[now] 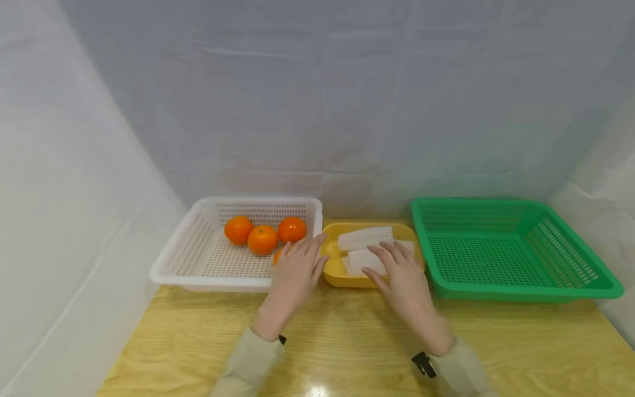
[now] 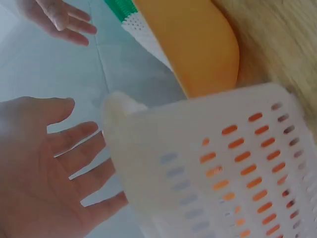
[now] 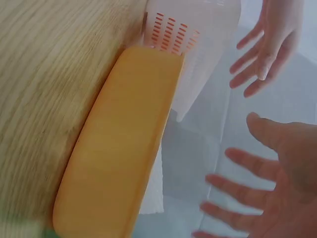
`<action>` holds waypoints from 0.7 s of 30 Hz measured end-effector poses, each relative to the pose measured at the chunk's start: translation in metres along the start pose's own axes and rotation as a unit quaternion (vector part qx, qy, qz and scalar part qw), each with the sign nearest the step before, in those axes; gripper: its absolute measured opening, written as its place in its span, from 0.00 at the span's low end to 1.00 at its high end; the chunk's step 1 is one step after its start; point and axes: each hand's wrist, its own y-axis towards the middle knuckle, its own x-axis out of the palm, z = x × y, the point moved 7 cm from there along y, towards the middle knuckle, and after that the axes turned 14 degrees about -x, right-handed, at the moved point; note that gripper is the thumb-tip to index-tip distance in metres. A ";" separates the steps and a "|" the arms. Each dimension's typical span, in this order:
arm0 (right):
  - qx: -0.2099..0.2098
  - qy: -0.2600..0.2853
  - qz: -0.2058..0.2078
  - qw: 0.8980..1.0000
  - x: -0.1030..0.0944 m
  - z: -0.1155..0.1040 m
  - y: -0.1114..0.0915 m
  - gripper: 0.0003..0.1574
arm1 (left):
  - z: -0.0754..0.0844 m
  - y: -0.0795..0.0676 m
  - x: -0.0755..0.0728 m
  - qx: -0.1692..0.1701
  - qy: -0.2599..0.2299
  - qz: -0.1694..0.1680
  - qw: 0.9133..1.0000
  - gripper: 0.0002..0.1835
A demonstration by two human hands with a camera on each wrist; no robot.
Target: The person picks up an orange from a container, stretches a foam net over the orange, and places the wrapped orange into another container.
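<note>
"What did the head view give you?"

"The whole row on the bench (image 1: pixel 342 336): a white basket (image 1: pixel 213 282) on the left, a yellow tray (image 1: pixel 357 282) just beside it, and a green basket (image 1: pixel 521 291) on the right. There were four oranges (image 1: pixel 263 240) in the white basket, one of them half covered by the left hand (image 1: pixel 296 268). White mesh sleeves (image 1: pixel 365 239) lay in the tray."

"And the wrist views?"

"They showed what the head view couldn't: the palm sides. On the left wrist, the fingers were spread and held nothing, and orange colour came through the slots in the basket's outer wall. On the right wrist, the right hand (image 1: pixel 405 278) had its fingers well parted too, also holding nothing, beside the tray's plain outer wall. The tray hid most of the sleeves there."

"So where were the fruit and the sleeves from the hands?"

"The half-covered orange was right by the left fingers; the other three sat beyond it and to the left. The sleeves were under the right fingers, well apart from the fruit."

"Was the left hand touching that orange?"

"I couldn't fairly tell; the hand blocked the view from above."
</note>
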 end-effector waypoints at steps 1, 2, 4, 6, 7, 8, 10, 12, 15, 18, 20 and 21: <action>-0.010 0.004 0.007 1.000 0.000 -0.003 0.002 0.28 | -0.002 0.002 -0.004 0.005 -0.002 0.013 1.000 0.23; -0.018 0.009 0.013 1.000 0.000 -0.006 0.004 0.26 | -0.004 0.004 -0.007 0.006 -0.005 0.026 1.000 0.20; -0.029 0.017 0.019 0.999 0.001 -0.011 0.007 0.22 | -0.010 0.008 -0.014 0.004 -0.009 0.048 0.999 0.16; -0.033 0.025 0.024 0.999 0.002 -0.017 0.010 0.18 | -0.018 0.012 -0.019 -0.005 -0.013 0.060 0.998 0.12; -0.035 0.029 0.026 0.999 0.003 -0.020 0.012 0.16 | -0.023 0.014 -0.021 -0.011 -0.017 0.063 0.998 0.11; -0.035 0.033 0.028 0.998 0.004 -0.022 0.014 0.14 | -0.027 0.015 -0.023 -0.018 -0.016 0.066 0.998 0.09; -0.036 0.039 0.030 0.998 0.006 -0.027 0.018 0.11 | -0.036 0.019 -0.026 -0.029 -0.012 0.066 0.997 0.08; -0.036 0.048 0.030 0.998 0.008 -0.032 0.021 0.08 | -0.045 0.023 -0.027 -0.041 0.000 0.060 0.997 0.09; -0.040 0.062 0.029 0.997 0.012 -0.039 0.027 0.07 | -0.057 0.029 -0.023 -0.071 0.023 0.031 0.997 0.13; -0.049 0.081 0.034 0.995 0.016 -0.047 0.033 0.07 | -0.067 0.034 -0.016 -0.104 0.034 -0.016 0.994 0.20; -0.057 0.091 0.037 0.993 0.019 -0.052 0.037 0.08 | -0.071 0.035 -0.010 -0.117 0.037 -0.054 0.991 0.24; -0.061 0.099 0.039 0.992 0.020 -0.055 0.040 0.08 | -0.073 0.036 -0.007 -0.124 0.041 -0.076 0.989 0.27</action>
